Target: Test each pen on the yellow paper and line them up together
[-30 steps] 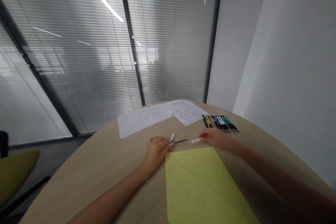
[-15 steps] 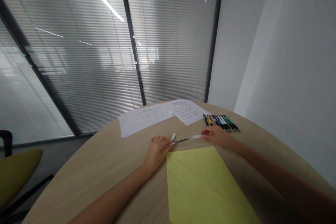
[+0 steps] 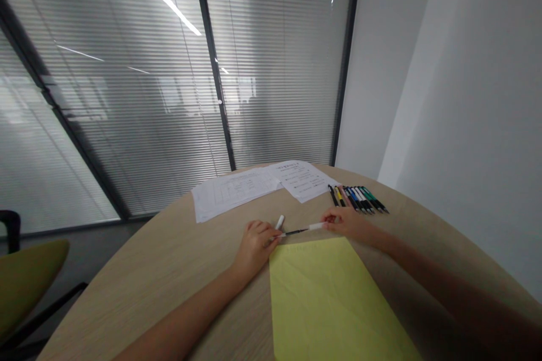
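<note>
My left hand [image 3: 255, 245] is closed around the near end of a thin pen refill [image 3: 295, 232], whose dark length points right. In my right hand [image 3: 345, 220], the fingertips pinch a white pen barrel [image 3: 315, 226]. The barrel's open-looking end is close to the refill tip; whether they touch is hard to tell. Beside the left fingers lies a short white pen part [image 3: 280, 221], perhaps a cap. Just below both hands, a yellow sheet of paper [image 3: 326, 293] is spread on the table.
Several pens [image 3: 358, 198] lie in a row behind my right hand. White printed sheets [image 3: 235, 192] overlap at the far side of the round wooden table [image 3: 148, 271]. A green chair [image 3: 31, 271] stands at the left, and glass with blinds rises behind.
My right hand has moved slightly left and down with the barrel, closing the gap to the refill tip. My left hand and the refill have shifted a little right and down.
</note>
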Tool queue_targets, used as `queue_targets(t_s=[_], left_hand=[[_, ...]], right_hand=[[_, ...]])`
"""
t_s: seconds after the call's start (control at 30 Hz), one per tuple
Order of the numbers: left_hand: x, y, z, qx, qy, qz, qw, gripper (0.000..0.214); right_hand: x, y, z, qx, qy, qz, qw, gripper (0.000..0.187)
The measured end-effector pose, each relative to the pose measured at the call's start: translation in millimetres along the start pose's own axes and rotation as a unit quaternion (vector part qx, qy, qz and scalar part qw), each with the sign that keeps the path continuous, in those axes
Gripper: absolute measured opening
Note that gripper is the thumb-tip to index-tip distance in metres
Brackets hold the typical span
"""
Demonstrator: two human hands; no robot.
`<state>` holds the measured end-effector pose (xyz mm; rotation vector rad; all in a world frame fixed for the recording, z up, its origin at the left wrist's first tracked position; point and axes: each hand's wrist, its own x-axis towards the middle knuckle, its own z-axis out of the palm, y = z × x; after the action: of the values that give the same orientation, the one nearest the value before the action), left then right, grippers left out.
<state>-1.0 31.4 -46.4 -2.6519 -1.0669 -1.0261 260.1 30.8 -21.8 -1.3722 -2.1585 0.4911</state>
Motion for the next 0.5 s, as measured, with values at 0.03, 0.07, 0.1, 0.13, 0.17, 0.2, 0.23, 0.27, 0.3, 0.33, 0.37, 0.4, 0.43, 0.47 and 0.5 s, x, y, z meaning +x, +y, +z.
queue_targets(t_s=[0.03, 0.07, 0.1, 0.13, 0.17, 0.2, 0.23, 0.27, 0.3, 0.33, 0.37, 0.4, 0.43, 0.47, 0.5], left_hand=[[0, 1, -0.3, 0.000, -0.001, 0.009, 1.000, 0.012], [0, 2, -0.5, 0.002, -0.001, 0.019, 1.000, 0.013], [0, 3, -0.9, 0.004, -0.001, 0.028, 1.000, 0.014], [0, 4, -1.2, 0.007, 0.001, 0.037, 0.999, 0.015], [0, 5, -1.7, 0.008, 0.001, 0.046, 0.999, 0.015], [-1, 6, -2.2, 0.008, 0.001, 0.055, 0.998, 0.017], [-1, 8, -2.9, 0.007, -0.002, 0.065, 0.998, 0.018], [-1, 9, -3.6, 0.004, -0.006, 0.076, 0.997, 0.019], [-1, 10, -4.4, 0.002, -0.011, 0.084, 0.996, 0.020], [-1, 11, -5.2, 0.001, -0.017, 0.091, 0.996, 0.021], [-1, 12, -6.0, 0.000, -0.022, 0.096, 0.995, 0.021], [-1, 13, -6.6, -0.001, -0.024, 0.099, 0.995, 0.022], [-1, 13, -7.2, -0.002, -0.024, 0.100, 0.995, 0.022], [-1, 13, -7.5, -0.004, -0.023, 0.100, 0.995, 0.023], [-1, 13, -7.7, -0.005, -0.023, 0.100, 0.995, 0.023]], right_hand=[[0, -1, 1, 0.001, -0.001, -0.004, 1.000, 0.019], [-1, -2, 3, -0.001, -0.001, -0.007, 1.000, 0.019], [-2, -4, 4, -0.003, -0.003, -0.010, 1.000, 0.019], [-2, -7, 5, -0.005, -0.004, -0.011, 1.000, 0.018], [-3, -9, 7, -0.008, -0.005, -0.013, 1.000, 0.017], [-4, -12, 8, -0.008, -0.006, -0.017, 1.000, 0.015], [-5, -16, 10, -0.008, -0.007, -0.023, 1.000, 0.014], [-6, -19, 11, -0.006, -0.008, -0.031, 0.999, 0.013], [-6, -21, 13, -0.005, -0.009, -0.041, 0.999, 0.012], [-7, -24, 15, -0.005, -0.008, -0.050, 0.999, 0.011], [-8, -25, 16, -0.005, -0.008, -0.057, 0.998, 0.010], [-9, -26, 18, -0.006, -0.006, -0.060, 0.998, 0.010], [-9, -27, 19, -0.005, -0.003, -0.061, 0.998, 0.010], [-10, -27, 20, -0.002, -0.002, -0.059, 0.998, 0.010], [-10, -26, 22, 0.003, -0.001, -0.054, 0.999, 0.011]])
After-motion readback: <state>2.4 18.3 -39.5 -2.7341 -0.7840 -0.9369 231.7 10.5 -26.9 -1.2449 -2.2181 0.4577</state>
